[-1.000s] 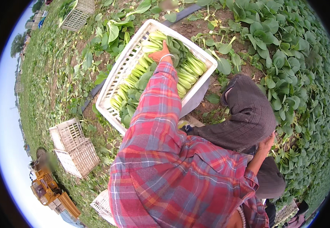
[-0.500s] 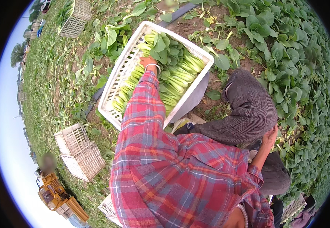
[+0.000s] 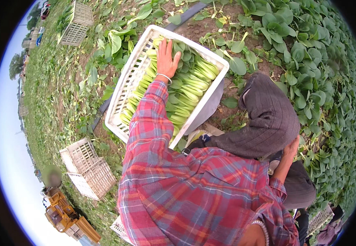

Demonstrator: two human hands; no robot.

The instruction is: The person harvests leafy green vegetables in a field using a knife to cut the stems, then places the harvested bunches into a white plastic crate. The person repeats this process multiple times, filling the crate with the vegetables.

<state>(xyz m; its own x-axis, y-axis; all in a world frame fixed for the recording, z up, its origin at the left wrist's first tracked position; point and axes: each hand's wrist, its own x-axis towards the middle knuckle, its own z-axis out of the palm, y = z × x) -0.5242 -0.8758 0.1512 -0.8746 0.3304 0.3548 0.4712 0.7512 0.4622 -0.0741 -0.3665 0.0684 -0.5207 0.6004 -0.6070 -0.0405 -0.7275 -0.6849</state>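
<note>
One left hand [image 3: 167,63] palm-down over greens [image 3: 192,84], fingers [image 3: 162,47] extended

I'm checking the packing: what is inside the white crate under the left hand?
The white crate holds leafy greens with pale stems. The left hand lies over some, hiding what is beneath it. The crate's floor and anything under the top greens are covered.

Left grip [image 3: 167,62] spread on greens [image 3: 196,84] in crate [image 3: 116,128].
</note>
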